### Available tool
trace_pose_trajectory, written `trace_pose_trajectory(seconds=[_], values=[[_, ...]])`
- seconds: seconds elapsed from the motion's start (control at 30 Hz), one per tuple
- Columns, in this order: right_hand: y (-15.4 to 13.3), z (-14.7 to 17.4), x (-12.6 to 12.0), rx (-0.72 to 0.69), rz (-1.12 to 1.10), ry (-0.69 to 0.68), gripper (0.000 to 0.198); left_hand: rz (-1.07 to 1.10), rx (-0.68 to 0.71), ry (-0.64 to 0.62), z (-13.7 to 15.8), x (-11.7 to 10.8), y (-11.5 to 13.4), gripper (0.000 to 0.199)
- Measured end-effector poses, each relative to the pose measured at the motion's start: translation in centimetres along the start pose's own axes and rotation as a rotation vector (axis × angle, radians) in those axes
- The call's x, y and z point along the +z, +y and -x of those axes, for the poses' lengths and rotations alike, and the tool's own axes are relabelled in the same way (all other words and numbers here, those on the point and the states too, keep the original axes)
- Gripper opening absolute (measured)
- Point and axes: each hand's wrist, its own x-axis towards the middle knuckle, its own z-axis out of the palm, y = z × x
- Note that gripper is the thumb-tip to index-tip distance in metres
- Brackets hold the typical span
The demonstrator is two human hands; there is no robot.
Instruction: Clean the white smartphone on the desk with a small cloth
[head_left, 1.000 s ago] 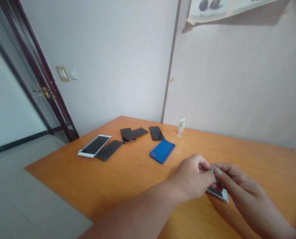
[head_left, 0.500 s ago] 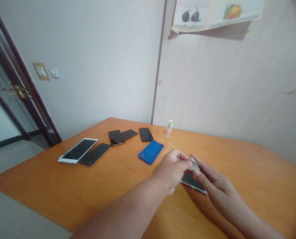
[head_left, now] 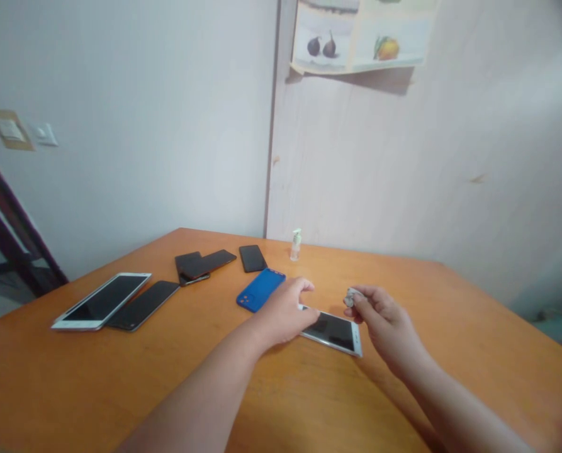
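Observation:
A white phone [head_left: 333,331] with a dark screen lies face up on the wooden table in front of me. My left hand [head_left: 287,309] is at its left end, thumb and fingers spread apart, the thumb over the screen's edge; whether it touches the glass I cannot tell. Right of the phone and raised above the table, my right hand [head_left: 379,314] pinches a small crumpled pale cloth [head_left: 351,297] between thumb and fingers. Just behind my left hand rests a blue phone case [head_left: 260,289], partly covered by that hand.
A small clear pump bottle [head_left: 296,245] stands near the wall. Left of it lie a black phone [head_left: 252,258] and two overlapping dark phones [head_left: 209,264]. Farther left, a white tablet [head_left: 106,299] sits beside another dark phone [head_left: 145,306]. The table [head_left: 205,377] meets the wall behind.
My hands, together at the cloth before, have parted. The left has let go of the cloth and moved left to the phone's end; the right keeps the cloth. The view has turned right.

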Motion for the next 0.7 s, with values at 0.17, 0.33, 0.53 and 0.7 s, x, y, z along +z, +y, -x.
trace_pose_trajectory(seconds=[0.17,0.33,0.53,0.7], values=[[0.2,-0.9,-0.4,0.040,0.033,0.014,0.042,-0.272,0.059,-0.222,0.6,-0.7,-0.6,0.064],[0.5,-1.3,-0.5,0.007,0.111,0.008,0.038,-0.427,0.108,-0.340,0.8,-0.9,-0.7,0.041],[1.9,-1.9,-1.2,-0.079,0.294,0.015,0.033,-0.510,0.156,-0.311,0.4,-0.8,-1.2,0.039],[2.2,-2.4,-2.0,-0.165,0.503,0.009,0.030,-0.651,0.164,-0.188,0.4,0.9,-1.4,0.048]])
